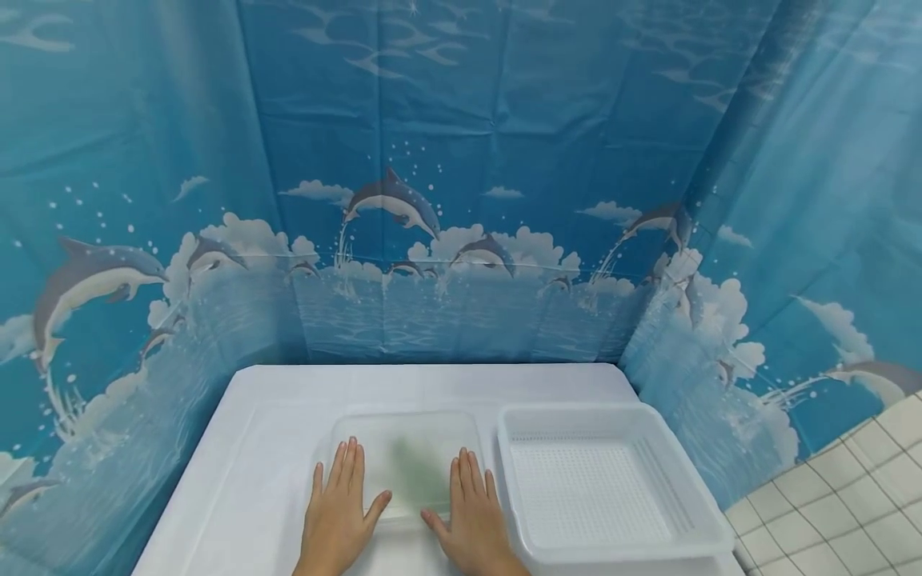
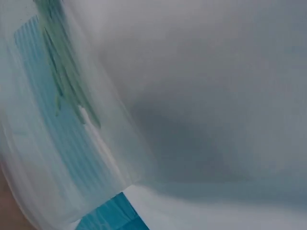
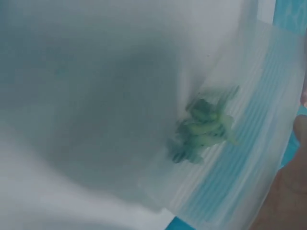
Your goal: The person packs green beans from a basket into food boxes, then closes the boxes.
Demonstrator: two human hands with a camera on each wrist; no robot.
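A translucent, frosted lidded container (image 1: 446, 422) sits on the white table. Blurred green shows through its top, apparently a leafy vegetable (image 3: 204, 129); long green stems (image 2: 64, 62) appear through the wall in the left wrist view. My left hand (image 1: 334, 512) lies flat at the container's left side, fingers straight and pointing away, thumb out toward the middle. At the right side my right hand (image 1: 475, 516) lies the same way. Neither hand's fingers curl round anything. Part of the right hand also shows at the edge of the right wrist view.
Right of the container stands a white perforated plastic basket (image 1: 612, 554), close beside my right hand. The white table (image 1: 245, 448) ends at a blue dolphin-print curtain (image 1: 461, 320) behind and on both sides. White tiles (image 1: 835, 512) show at the lower right.
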